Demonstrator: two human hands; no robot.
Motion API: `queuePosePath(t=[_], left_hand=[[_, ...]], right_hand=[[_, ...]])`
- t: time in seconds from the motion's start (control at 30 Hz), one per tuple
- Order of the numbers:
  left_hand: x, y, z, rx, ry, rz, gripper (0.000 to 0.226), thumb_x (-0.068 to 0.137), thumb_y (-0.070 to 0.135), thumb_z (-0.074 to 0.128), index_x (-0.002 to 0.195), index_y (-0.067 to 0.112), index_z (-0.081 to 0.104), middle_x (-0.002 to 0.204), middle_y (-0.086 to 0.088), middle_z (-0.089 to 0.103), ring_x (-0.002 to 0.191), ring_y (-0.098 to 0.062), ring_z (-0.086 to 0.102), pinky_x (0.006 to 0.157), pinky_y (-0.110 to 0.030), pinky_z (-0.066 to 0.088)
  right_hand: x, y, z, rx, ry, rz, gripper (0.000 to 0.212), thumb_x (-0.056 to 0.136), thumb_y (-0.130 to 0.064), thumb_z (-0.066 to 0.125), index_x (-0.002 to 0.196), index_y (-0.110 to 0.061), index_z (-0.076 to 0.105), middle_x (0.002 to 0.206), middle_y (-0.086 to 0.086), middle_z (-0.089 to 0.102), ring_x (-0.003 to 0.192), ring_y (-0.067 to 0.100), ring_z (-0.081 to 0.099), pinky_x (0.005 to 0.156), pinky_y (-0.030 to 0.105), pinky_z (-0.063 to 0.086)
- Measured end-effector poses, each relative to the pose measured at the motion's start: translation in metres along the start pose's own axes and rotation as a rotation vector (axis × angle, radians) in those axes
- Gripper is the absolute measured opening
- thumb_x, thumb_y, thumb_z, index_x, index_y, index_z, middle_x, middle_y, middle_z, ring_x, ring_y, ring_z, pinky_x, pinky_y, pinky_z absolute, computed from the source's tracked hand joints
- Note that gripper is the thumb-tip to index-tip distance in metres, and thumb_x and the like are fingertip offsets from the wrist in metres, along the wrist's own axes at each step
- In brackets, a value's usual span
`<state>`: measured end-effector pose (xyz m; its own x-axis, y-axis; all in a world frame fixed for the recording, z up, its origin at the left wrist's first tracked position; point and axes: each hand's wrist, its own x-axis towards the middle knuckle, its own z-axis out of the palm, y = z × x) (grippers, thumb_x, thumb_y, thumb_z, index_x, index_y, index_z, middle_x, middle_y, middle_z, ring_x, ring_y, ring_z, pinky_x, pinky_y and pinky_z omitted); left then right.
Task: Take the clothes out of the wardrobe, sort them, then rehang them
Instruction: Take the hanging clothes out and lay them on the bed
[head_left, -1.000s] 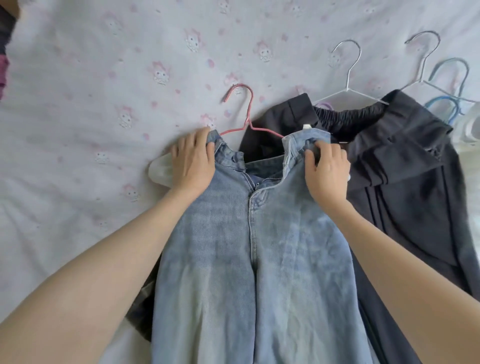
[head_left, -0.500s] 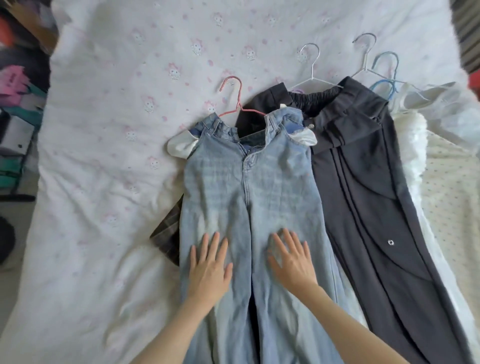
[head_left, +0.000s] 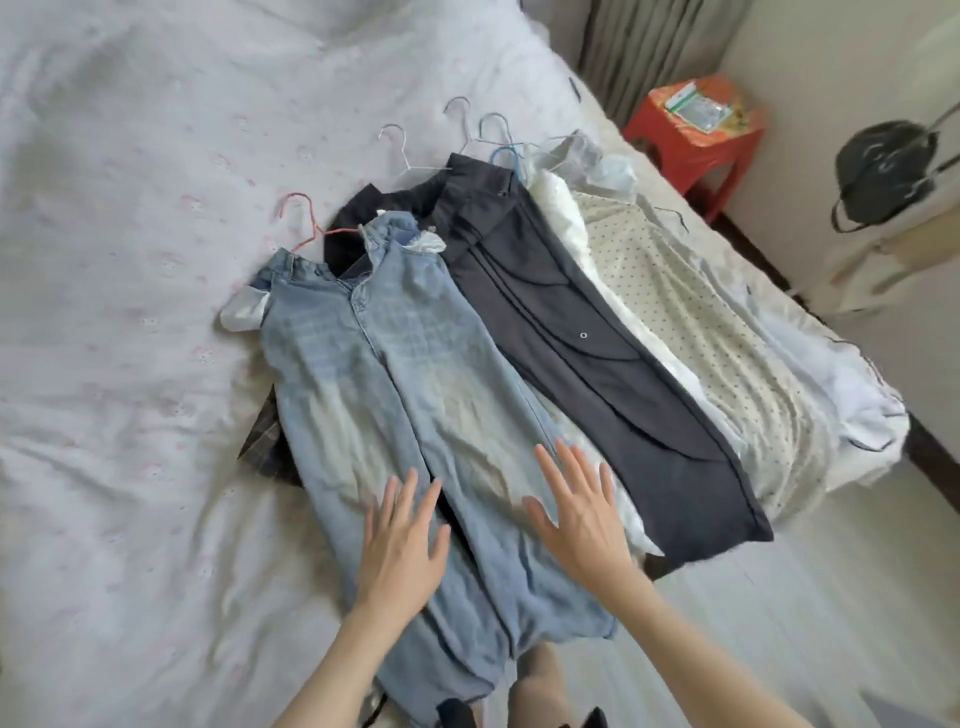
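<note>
Jeans (head_left: 384, 364) flat on bed (head_left: 130, 364), both hands (head_left: 400, 540) spread open, palms resting on legs

Flat hands (head_left: 402, 540) on jeans (head_left: 395, 395)

A bed (head_left: 130, 312) under pale printed sheets — beside it a red stool (head_left: 696, 140), curtain (head_left: 654, 47), cream wall (head_left: 810, 78).

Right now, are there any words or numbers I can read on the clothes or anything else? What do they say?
None can be read.
Packet on the red stool: it has print, too blurred to read.
Bedsheet: small pink pictures only, no words.
Jeans and dark trousers: no label shows; the trousers have only a small metal ring.
</note>
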<state>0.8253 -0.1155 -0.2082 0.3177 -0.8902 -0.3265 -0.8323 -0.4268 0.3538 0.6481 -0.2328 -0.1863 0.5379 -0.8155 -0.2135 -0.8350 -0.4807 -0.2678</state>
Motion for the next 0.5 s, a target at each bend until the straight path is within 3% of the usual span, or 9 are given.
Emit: queuePosePath(t=[0.1, 0.2, 0.33, 0.43, 0.5], left_hand=[[-0.017, 0.026, 0.001, -0.029, 0.031, 0.069, 0.056, 0.086, 0.043, 0.034, 0.130, 0.014, 0.053, 0.137, -0.016, 0.048, 0.127, -0.039, 0.043, 0.095, -0.056, 0.042], [-0.032, 0.055, 0.007, 0.028, 0.023, 0.211, 0.057, 0.086, 0.043, 0.033, 0.131, 0.015, 0.052, 0.138, -0.016, 0.047, 0.128, -0.038, 0.042, 0.096, -0.057, 0.037], [-0.046, 0.100, 0.009, 0.072, 0.010, 0.382, 0.060, 0.087, 0.045, 0.028, 0.136, 0.017, 0.047, 0.144, -0.013, 0.040, 0.135, -0.036, 0.033, 0.105, -0.051, 0.024], [-0.052, 0.139, 0.016, 0.140, -0.020, 0.533, 0.056, 0.085, 0.042, 0.034, 0.132, 0.016, 0.051, 0.138, -0.015, 0.048, 0.127, -0.039, 0.043, 0.097, -0.056, 0.036], [-0.058, 0.169, 0.025, 0.135, -0.021, 0.622, 0.055, 0.085, 0.040, 0.036, 0.132, 0.016, 0.049, 0.138, -0.015, 0.048, 0.128, -0.038, 0.042, 0.097, -0.056, 0.036]], right_hand=[[-0.050, 0.018, -0.005, 0.018, 0.047, 0.126, 0.059, 0.096, -0.055, 0.011, 0.133, -0.019, 0.040, 0.135, 0.010, 0.052, 0.123, 0.031, 0.051, 0.095, 0.056, 0.039], [-0.099, 0.039, -0.010, 0.058, 0.125, 0.247, 0.062, 0.095, -0.056, 0.010, 0.135, -0.019, 0.040, 0.136, 0.010, 0.051, 0.124, 0.032, 0.049, 0.096, 0.057, 0.038], [-0.159, 0.069, -0.018, 0.107, 0.244, 0.421, 0.059, 0.092, -0.053, 0.027, 0.133, -0.016, 0.049, 0.136, 0.011, 0.051, 0.125, 0.032, 0.048, 0.097, 0.057, 0.037], [-0.209, 0.095, -0.020, 0.131, 0.301, 0.560, 0.060, 0.088, -0.050, 0.033, 0.134, -0.015, 0.048, 0.138, 0.012, 0.049, 0.128, 0.032, 0.045, 0.100, 0.057, 0.033], [-0.241, 0.115, -0.022, 0.166, 0.338, 0.660, 0.062, 0.087, -0.051, 0.031, 0.136, -0.016, 0.046, 0.139, 0.011, 0.047, 0.130, 0.032, 0.042, 0.103, 0.056, 0.030]])
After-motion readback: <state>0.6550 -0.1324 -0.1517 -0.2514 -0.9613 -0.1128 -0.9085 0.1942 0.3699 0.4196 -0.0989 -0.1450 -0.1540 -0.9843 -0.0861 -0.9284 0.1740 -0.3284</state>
